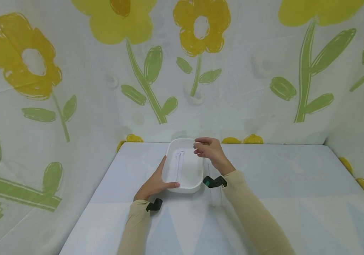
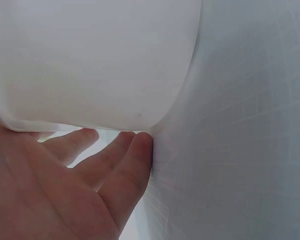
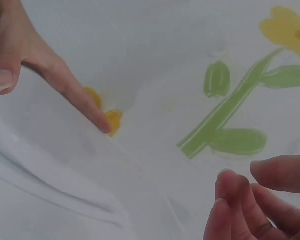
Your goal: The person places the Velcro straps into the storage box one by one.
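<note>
The tray point(image 1: 188, 171) stands at the far side of the table point(image 1: 284, 177), left of centre: a smooth white shell, plastic by its look, oblong, with rounded corners and a slim rim. In it, left of the middle, thin pale strips point(image 1: 179, 166) lie lengthwise from near to far, almost side by side, their far ends a little wider (what they are made of I cannot tell). The left hand point(image 1: 151, 185) holds the tray at its near left corner, thumb hooked over the near rim, the other fingers against the outside of the left wall. The right hand point(image 1: 212, 150) hangs over the far right rim, fingers loosely bent; thumb and fingertips are apart, with nothing seen between them.

Just right of the tray, by the right wrist, a see-through thing point(image 1: 217, 196) lies on the table, too faint to name. The tabletop is pale, with soft blue triangles near the person. Behind hangs a white cloth point(image 1: 239, 102), slightly creased, printed with yellow flowers and green leaves. Both sleeves point(image 1: 253, 212) are beige, and each wrist wears a small black device point(image 1: 215, 182).
</note>
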Tool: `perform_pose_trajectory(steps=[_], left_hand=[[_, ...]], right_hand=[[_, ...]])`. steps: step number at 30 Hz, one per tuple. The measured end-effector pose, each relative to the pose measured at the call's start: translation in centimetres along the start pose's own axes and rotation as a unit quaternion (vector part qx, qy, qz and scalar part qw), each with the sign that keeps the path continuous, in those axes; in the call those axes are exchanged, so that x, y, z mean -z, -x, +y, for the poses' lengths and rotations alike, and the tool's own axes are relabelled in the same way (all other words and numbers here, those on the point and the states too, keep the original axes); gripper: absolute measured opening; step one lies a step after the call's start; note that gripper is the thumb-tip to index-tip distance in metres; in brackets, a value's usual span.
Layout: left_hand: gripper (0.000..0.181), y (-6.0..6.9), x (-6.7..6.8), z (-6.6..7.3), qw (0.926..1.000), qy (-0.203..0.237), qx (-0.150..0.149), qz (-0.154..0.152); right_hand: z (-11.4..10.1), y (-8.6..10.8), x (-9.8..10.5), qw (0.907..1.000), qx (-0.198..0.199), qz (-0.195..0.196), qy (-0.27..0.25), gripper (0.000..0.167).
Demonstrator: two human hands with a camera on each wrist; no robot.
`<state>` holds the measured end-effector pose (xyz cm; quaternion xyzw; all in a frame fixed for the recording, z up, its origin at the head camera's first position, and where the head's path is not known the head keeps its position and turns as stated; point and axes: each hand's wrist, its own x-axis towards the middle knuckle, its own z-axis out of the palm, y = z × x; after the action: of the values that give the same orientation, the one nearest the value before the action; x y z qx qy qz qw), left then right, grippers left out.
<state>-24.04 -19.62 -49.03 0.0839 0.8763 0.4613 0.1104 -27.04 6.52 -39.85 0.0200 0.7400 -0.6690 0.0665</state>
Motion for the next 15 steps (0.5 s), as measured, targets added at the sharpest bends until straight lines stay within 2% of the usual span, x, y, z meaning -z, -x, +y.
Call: perform_pose_trajectory(steps=[10,15], left_hand=[[0.135,0.1,0.2,-0.1,0.9998,0.007,-0.015,-0.011],[0.135,0.0,0.2,-0.3,0.9999,0.001,-0.012,-0.009]], right_hand=[[0.4,2.4,2.7,0.9986,0.041,0.030,-0.010,0.039],[0.9,3.6,4.1,0.9975,0.052,0.046,-0.010,0.036]])
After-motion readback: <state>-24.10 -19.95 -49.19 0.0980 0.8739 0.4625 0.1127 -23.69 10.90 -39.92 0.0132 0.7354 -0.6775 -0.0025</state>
